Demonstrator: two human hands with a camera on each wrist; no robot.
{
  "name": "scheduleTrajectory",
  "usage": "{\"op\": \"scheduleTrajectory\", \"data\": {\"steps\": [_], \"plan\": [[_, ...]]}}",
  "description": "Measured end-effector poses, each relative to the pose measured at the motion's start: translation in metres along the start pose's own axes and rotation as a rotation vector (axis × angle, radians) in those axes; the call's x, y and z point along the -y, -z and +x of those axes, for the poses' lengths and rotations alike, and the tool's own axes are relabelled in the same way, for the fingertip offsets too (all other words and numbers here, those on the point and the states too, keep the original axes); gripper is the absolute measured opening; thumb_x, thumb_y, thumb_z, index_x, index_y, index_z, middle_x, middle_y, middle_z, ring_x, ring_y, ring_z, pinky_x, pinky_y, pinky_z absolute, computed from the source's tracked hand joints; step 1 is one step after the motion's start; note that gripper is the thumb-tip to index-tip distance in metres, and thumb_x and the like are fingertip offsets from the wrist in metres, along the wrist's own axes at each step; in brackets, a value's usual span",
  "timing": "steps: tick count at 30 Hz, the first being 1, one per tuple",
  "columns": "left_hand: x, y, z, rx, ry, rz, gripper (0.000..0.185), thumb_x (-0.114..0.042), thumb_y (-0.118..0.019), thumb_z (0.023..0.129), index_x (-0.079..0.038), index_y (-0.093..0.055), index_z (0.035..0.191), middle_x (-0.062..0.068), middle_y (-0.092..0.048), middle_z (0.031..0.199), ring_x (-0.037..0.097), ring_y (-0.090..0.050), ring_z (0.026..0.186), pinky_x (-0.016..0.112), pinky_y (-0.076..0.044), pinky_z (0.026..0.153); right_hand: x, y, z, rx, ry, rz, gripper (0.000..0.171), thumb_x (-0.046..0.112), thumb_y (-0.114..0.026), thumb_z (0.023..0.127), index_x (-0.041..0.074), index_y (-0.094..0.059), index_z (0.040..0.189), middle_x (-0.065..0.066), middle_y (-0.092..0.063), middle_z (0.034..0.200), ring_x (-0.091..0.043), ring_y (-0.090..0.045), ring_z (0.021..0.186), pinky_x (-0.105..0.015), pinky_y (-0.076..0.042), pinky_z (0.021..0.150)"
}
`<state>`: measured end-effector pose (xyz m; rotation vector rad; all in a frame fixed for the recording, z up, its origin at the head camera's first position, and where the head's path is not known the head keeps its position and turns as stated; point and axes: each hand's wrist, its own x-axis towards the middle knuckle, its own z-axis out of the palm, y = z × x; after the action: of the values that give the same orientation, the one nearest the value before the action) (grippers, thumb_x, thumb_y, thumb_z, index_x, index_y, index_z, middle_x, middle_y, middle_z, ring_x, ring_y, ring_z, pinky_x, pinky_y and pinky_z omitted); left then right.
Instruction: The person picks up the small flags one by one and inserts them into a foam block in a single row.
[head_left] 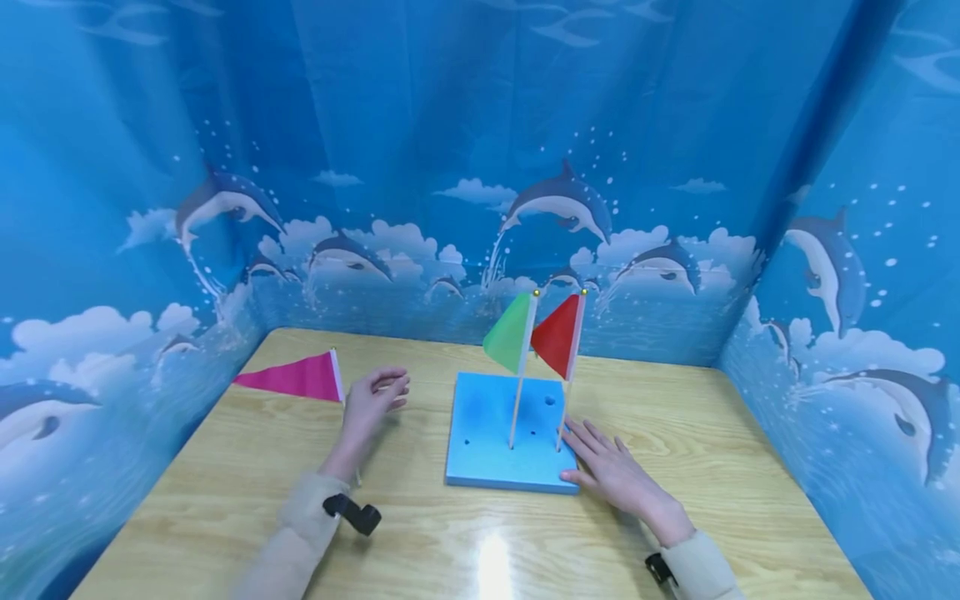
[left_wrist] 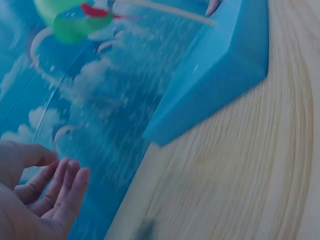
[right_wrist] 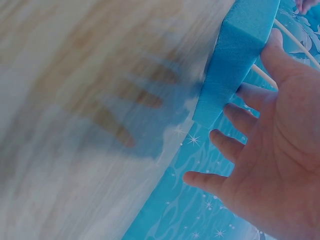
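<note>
A blue foam block (head_left: 487,467) lies flat on the table with several holes in its top. A green flag (head_left: 510,335) and a red flag (head_left: 558,337) stand in it on thin sticks, both upright with a slight lean. My right hand (head_left: 611,473) rests along the block's right edge, fingers spread, thumb at the near corner. Left of the block, my left hand (head_left: 372,400) is held over the table with loosely bent fingers and nothing in them. Beneath its wrist passes the stick of a pink flag (head_left: 300,379), partly hidden by hand and forearm.
The wooden table (head_left: 420,542) meets a blue curtain (head_left: 420,125) printed with dolphins at its back and sides. Black straps with small mounts (head_left: 352,513) sit on both wrists.
</note>
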<state>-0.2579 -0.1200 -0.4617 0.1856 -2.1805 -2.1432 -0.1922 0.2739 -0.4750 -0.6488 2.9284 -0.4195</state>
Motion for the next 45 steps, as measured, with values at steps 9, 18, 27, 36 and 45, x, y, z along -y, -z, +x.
{"op": "scheduleTrajectory", "data": {"steps": [9,18,27,36,45], "plan": [[0.012,0.047,0.004,-0.06,0.045,0.055,0.037,-0.01,-0.062,0.101,0.009,-0.057,0.133,0.025,-0.066,0.121,0.006,-0.069,0.088,0.031,-0.061,0.087,-0.002,-0.003,-0.001,-0.029,0.024,0.002,0.072,0.051,-0.056,0.101,0.011,-0.036,0.157,-0.016,-0.031,0.164,-0.047,-0.025,0.149,-0.08,-0.021,0.109],[0.028,0.081,0.002,-0.056,0.086,0.232,0.036,-0.007,-0.058,0.102,0.014,-0.055,0.131,0.032,-0.064,0.119,0.008,-0.067,0.082,0.021,-0.061,0.074,-0.002,-0.003,-0.001,-0.01,-0.012,0.008,0.073,0.053,-0.056,0.1,0.014,-0.034,0.159,-0.012,-0.028,0.166,-0.045,-0.022,0.15,-0.079,-0.019,0.111],[0.032,0.087,0.002,-0.017,0.073,0.476,0.034,-0.005,-0.066,0.094,0.015,-0.06,0.121,0.03,-0.068,0.11,0.023,-0.071,0.085,0.031,-0.062,0.075,0.0,-0.002,-0.001,0.009,-0.023,0.011,0.072,0.052,-0.055,0.101,0.014,-0.033,0.159,-0.012,-0.026,0.166,-0.044,-0.021,0.151,-0.078,-0.017,0.113],[0.026,0.085,0.001,0.013,0.031,0.725,0.038,-0.013,-0.074,0.084,0.011,-0.066,0.112,0.023,-0.072,0.104,0.041,-0.065,0.103,0.052,-0.051,0.091,-0.001,-0.001,-0.001,-0.001,-0.003,0.003,0.072,0.051,-0.055,0.101,0.013,-0.034,0.159,-0.013,-0.027,0.166,-0.045,-0.022,0.15,-0.079,-0.019,0.111],[0.024,0.082,0.0,-0.013,-0.031,0.784,0.031,-0.007,-0.072,0.078,0.007,-0.072,0.105,0.016,-0.076,0.094,0.038,-0.068,0.096,0.043,-0.05,0.082,0.0,0.0,-0.001,0.001,-0.004,-0.002,0.072,0.051,-0.054,0.102,0.013,-0.034,0.159,-0.013,-0.027,0.166,-0.045,-0.022,0.151,-0.078,-0.019,0.112]]}}
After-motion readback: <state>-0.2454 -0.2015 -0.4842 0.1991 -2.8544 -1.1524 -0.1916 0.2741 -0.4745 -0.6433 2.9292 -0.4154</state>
